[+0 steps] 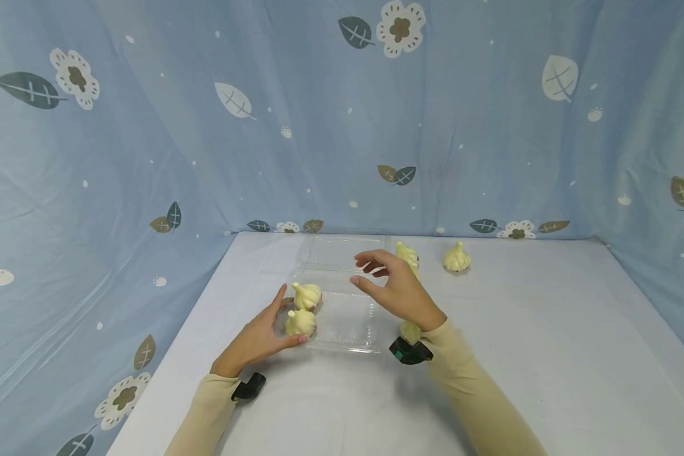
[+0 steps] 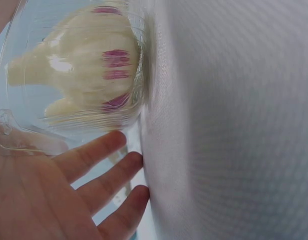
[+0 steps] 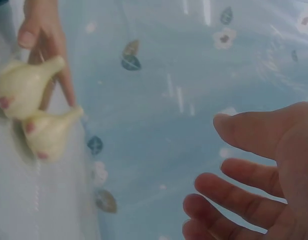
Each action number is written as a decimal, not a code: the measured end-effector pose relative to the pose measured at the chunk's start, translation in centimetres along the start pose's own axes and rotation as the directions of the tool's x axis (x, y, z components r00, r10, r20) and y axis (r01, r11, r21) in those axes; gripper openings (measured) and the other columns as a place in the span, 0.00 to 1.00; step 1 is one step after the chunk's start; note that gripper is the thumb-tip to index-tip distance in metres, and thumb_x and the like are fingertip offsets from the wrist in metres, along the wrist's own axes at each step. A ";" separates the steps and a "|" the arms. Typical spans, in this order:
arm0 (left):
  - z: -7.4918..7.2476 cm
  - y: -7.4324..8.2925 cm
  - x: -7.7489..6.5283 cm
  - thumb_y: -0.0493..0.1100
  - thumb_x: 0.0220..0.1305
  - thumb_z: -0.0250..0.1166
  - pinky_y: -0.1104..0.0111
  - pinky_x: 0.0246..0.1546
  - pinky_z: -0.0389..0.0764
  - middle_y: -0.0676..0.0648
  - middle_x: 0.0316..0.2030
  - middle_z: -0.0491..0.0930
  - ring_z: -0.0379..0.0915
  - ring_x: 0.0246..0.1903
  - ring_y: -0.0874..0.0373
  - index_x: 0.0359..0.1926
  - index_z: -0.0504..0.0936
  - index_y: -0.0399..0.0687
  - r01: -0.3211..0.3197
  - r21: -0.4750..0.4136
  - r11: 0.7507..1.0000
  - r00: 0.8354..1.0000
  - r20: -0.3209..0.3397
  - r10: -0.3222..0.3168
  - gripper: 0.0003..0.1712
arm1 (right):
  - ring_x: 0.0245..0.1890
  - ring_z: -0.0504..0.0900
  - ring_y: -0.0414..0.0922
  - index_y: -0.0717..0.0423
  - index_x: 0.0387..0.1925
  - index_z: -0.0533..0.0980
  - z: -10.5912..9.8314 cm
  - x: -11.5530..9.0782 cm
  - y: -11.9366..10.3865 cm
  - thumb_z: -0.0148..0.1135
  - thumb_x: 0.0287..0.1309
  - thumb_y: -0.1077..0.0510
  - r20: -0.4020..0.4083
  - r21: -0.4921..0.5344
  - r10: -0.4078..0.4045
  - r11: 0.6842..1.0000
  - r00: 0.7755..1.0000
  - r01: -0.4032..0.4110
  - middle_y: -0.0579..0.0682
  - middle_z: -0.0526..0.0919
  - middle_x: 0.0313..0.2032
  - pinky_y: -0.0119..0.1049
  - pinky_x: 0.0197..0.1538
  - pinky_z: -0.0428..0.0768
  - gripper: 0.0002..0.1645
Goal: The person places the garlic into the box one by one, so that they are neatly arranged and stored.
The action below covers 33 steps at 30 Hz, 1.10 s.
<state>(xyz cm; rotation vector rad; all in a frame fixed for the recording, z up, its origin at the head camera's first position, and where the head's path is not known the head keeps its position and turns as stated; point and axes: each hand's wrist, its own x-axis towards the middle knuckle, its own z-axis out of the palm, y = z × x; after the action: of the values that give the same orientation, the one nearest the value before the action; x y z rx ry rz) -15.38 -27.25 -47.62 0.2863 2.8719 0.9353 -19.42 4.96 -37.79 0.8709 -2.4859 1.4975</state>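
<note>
A clear plastic clamshell box (image 1: 342,320) lies with its lid (image 1: 342,251) folded back toward the curtain. Two garlic bulbs sit along its left side, a rear bulb (image 1: 306,296) and a front bulb (image 1: 300,323). My left hand (image 1: 256,339) spans the box's left end, thumb at the front edge and straight fingers at the side and back. In the left wrist view, fingers (image 2: 111,187) spread right beside the box wall, with a purple-streaked garlic bulb (image 2: 88,65) behind the plastic. Above the box's right side, my right hand (image 1: 399,288) hovers, fingers loosely bent and holding nothing.
Another garlic bulb (image 1: 457,258) stands at the back right of the white table (image 1: 547,329). More garlic shows behind my right hand (image 3: 249,185), partly hidden, and one bulb (image 1: 410,331) peeks out by the right wrist. A blue patterned curtain (image 1: 319,126) borders the table.
</note>
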 end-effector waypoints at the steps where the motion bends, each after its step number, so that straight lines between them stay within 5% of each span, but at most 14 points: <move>1: 0.0 0.0 0.0 0.75 0.55 0.71 0.38 0.73 0.64 0.47 0.77 0.66 0.58 0.78 0.40 0.85 0.35 0.54 -0.001 0.001 1.000 1.000 -0.001 0.001 0.74 | 0.53 0.84 0.56 0.56 0.60 0.79 -0.4 -0.1 0.0 0.71 0.66 0.54 -0.010 0.003 -0.003 1.000 1.000 0.003 0.56 0.84 0.54 0.55 0.57 0.83 0.24; 19: 0.0 0.1 -0.1 0.75 0.54 0.71 0.38 0.74 0.63 0.47 0.77 0.66 0.57 0.78 0.40 0.85 0.35 0.56 0.008 0.004 1.000 1.000 0.002 -0.008 0.74 | 0.51 0.84 0.52 0.58 0.60 0.79 -6.5 -1.5 1.9 0.69 0.67 0.57 -0.181 -0.030 0.022 0.999 0.983 -0.027 0.59 0.85 0.53 0.54 0.58 0.82 0.22; 33: 0.0 0.2 -0.2 0.74 0.54 0.71 0.37 0.73 0.63 0.48 0.77 0.65 0.57 0.78 0.39 0.85 0.35 0.54 0.007 -0.007 1.000 1.000 0.004 -0.007 0.74 | 0.49 0.78 0.28 0.53 0.66 0.77 -11.2 -2.5 4.4 0.67 0.70 0.53 -0.347 -0.045 0.105 0.991 0.932 -0.128 0.57 0.84 0.57 0.21 0.55 0.76 0.26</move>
<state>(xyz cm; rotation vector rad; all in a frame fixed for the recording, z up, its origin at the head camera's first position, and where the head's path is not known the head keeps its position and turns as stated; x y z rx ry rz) -15.20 -27.12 -47.48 0.2770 2.8634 0.9422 -21.78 16.94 -36.53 0.4110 -2.3433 1.4445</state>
